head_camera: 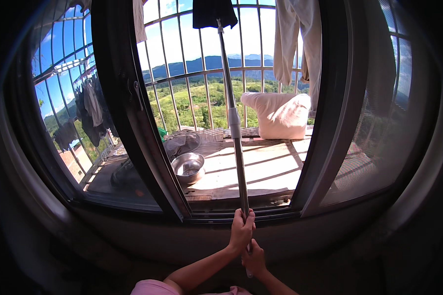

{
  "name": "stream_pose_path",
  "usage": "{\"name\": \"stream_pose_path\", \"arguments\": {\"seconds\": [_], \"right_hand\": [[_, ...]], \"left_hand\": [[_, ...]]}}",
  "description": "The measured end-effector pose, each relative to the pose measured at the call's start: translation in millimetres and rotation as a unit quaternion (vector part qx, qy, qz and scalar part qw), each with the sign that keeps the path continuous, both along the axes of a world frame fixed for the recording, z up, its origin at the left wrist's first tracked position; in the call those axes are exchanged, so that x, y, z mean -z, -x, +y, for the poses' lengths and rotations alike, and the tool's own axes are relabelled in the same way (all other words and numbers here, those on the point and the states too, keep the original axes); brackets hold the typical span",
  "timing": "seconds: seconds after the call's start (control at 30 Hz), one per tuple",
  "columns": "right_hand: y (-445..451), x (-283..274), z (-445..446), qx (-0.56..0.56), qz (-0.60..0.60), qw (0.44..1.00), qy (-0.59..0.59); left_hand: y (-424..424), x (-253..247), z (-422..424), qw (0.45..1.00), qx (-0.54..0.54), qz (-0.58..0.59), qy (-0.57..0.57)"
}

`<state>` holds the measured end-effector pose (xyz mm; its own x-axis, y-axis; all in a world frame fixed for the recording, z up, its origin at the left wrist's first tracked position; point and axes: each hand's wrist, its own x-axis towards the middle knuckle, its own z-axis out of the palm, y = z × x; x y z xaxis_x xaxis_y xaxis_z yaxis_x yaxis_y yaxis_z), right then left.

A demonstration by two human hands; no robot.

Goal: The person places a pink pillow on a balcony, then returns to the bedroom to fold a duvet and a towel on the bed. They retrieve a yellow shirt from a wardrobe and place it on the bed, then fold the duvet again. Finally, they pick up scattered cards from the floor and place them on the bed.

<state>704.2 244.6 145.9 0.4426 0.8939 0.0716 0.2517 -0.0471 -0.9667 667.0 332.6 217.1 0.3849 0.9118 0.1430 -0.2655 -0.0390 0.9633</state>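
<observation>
A telescopic metal pole [227, 73] rises from my hands through the open window, with a pale plastic collar [234, 123] partway along it. My left hand [241, 229] is wrapped around its lower part near the sill. Just below, my right hand [254, 257] grips the pole close to its bottom end. At the far tip a dark cloth garment [214, 14] hangs; how it meets the pole is hidden by the cloth, and its upper part is out of view.
Dark window frames [122, 110] flank the opening, with an insect screen [361, 158] at right. Metal security bars [206, 75] stand beyond. On the outer ledge [221, 173] are a steel basin [188, 167] and a pale pink pillow [284, 116]. Beige trousers [302, 40] hang at upper right.
</observation>
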Motion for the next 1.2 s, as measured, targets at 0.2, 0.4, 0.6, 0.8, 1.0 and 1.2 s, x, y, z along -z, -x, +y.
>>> {"name": "stream_pose_path", "arguments": {"seconds": [0.2,0.4,0.6,0.8,1.0,1.2], "right_hand": [[-3,-10,21,-0.027,0.118,0.992,0.025],[-6,-19,50,-0.025,0.223,0.974,-0.019],[-25,-10,78,-0.028,0.049,0.998,0.008],[-33,-33,82,-0.103,-0.074,0.992,0.007],[-53,-52,85,-0.075,-0.053,0.996,-0.023],[-64,-49,96,-0.050,0.121,0.991,-0.033]], "left_hand": [[-13,15,35,0.999,-0.032,0.020,0.038],[-28,17,67,0.992,-0.051,0.108,-0.036],[-39,9,85,0.985,-0.084,0.109,-0.100],[-31,-27,93,0.969,-0.034,0.175,-0.171],[23,-21,95,0.933,-0.035,0.293,-0.206],[96,-22,74,0.898,-0.016,0.398,-0.186]]}}
